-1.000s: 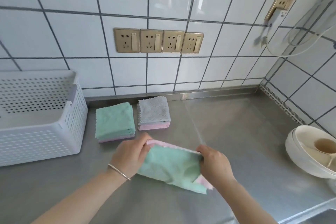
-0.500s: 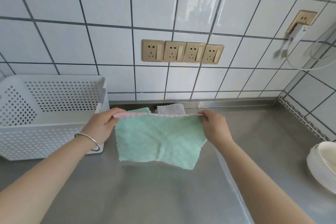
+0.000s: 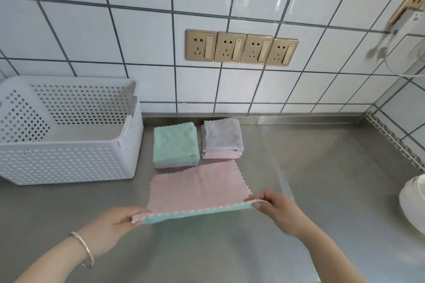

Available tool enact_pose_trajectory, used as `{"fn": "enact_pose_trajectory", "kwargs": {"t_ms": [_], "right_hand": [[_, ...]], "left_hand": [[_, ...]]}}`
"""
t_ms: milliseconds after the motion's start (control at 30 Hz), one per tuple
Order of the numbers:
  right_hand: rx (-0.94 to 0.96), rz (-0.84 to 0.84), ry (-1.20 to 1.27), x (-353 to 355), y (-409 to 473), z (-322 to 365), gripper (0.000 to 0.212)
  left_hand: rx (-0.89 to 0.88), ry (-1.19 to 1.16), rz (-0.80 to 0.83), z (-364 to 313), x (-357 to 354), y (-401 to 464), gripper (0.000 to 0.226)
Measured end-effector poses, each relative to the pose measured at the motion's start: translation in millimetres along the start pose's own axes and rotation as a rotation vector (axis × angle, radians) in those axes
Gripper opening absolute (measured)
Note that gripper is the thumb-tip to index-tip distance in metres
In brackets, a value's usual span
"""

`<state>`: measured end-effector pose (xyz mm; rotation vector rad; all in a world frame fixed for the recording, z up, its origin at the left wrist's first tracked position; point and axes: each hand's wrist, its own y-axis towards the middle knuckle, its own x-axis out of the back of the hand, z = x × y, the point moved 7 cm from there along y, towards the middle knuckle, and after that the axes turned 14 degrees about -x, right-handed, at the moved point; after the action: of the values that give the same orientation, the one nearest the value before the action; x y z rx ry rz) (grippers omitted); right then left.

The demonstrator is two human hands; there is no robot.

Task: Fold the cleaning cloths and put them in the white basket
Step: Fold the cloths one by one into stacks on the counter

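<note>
A pink and green cleaning cloth [image 3: 195, 188] lies spread pink side up on the steel counter, its near edge lifted. My left hand [image 3: 115, 223] pinches the near left corner and my right hand [image 3: 279, 211] pinches the near right corner. Behind it sit two folded stacks: a green-topped stack [image 3: 176, 145] and a grey-over-pink stack [image 3: 222, 139]. The white perforated basket [image 3: 69, 158] stands at the left against the wall, nothing visible inside.
The steel counter [image 3: 322, 179] runs to a tiled wall with a row of gold sockets [image 3: 241, 48]. A white bowl-like object [image 3: 414, 202] sits at the right edge. A plugged-in white cord [image 3: 395, 53] hangs at the upper right.
The cloth was held up hanging green side toward me; now it is laid out away from me on the counter, pink side up, with both hands lower and nearer.
</note>
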<state>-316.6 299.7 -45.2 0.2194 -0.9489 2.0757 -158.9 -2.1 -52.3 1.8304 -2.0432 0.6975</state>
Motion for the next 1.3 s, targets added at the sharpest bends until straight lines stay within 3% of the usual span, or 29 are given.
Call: {"fn": "enact_pose_trajectory", "kwargs": {"t_ms": [267,400,533,733,867,967,1300], "right_hand": [[-0.256,0.219,-0.349,-49,5,-95,0.026],[-0.280,0.265,-0.445,-53,11,-96,0.023],[-0.237,0.158,-0.354,-44,35,-71,0.021],[-0.237,-0.037,-0.160,-35,81,-56,0.011],[-0.250,-0.096,-0.183,-37,103,-60,0.006],[-0.245,-0.150,-0.223,-37,111,-59,0.010],[-0.329,-0.239,-0.290,-38,126,-68,0.022]], "left_hand": [[0.128,-0.015,0.302,37,-74,-15,0.058],[0.264,-0.129,0.234,70,-80,-23,0.018],[0.364,-0.301,0.005,83,-72,-9,0.022],[0.473,-0.296,-0.239,115,-59,24,0.029],[0.514,-0.242,-0.237,156,-66,38,0.017],[0.562,-0.123,-0.219,144,-62,46,0.029],[0.633,0.257,-0.133,126,-53,68,0.039]]}}
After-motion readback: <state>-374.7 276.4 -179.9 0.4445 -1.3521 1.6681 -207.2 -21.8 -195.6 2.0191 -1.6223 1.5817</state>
